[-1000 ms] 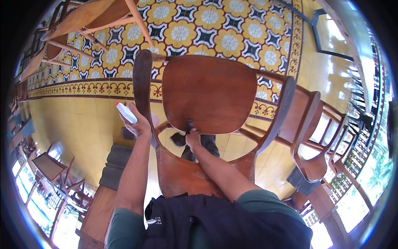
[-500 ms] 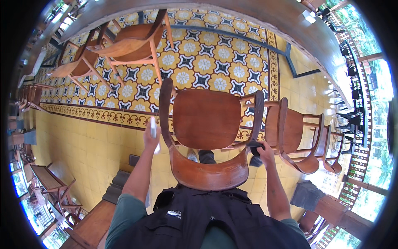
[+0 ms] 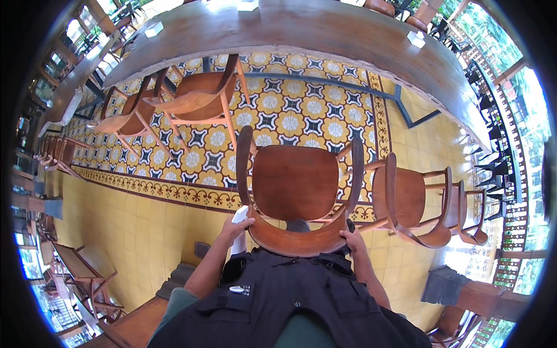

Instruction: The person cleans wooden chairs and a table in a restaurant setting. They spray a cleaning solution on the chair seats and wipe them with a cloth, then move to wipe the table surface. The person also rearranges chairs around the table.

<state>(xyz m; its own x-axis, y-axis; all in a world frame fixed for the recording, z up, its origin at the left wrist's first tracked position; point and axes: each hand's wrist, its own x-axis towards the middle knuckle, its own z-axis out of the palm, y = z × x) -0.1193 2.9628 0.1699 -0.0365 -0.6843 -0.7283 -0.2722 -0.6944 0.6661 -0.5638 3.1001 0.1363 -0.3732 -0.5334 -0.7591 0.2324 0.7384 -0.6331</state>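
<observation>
A wooden armchair [image 3: 295, 181] with a reddish-brown seat stands right in front of me, its curved backrest [image 3: 296, 236] against my dark apron. My left hand [image 3: 234, 227] is closed around a white spray bottle [image 3: 239, 243], and its thumb presses on the left end of that backrest. At the opposite end, my right hand [image 3: 354, 239] grips the backrest with a dark cloth [image 3: 350, 225] bunched between hand and wood. Much of the cloth is hidden behind the fingers and the chair.
A long wooden table [image 3: 325, 32] with a metal frame runs across the far side. More wooden chairs stand at my right [image 3: 406, 191] and far left [image 3: 200, 95]. A folding wooden chair [image 3: 81, 269] is at the near left. Patterned tiles [image 3: 290, 122] meet plain yellow floor [image 3: 133, 214].
My left hand has come in from beside the chair to its backrest, bringing the spray bottle. My right hand has moved from the armrest onto the backrest. The view has tilted up.
</observation>
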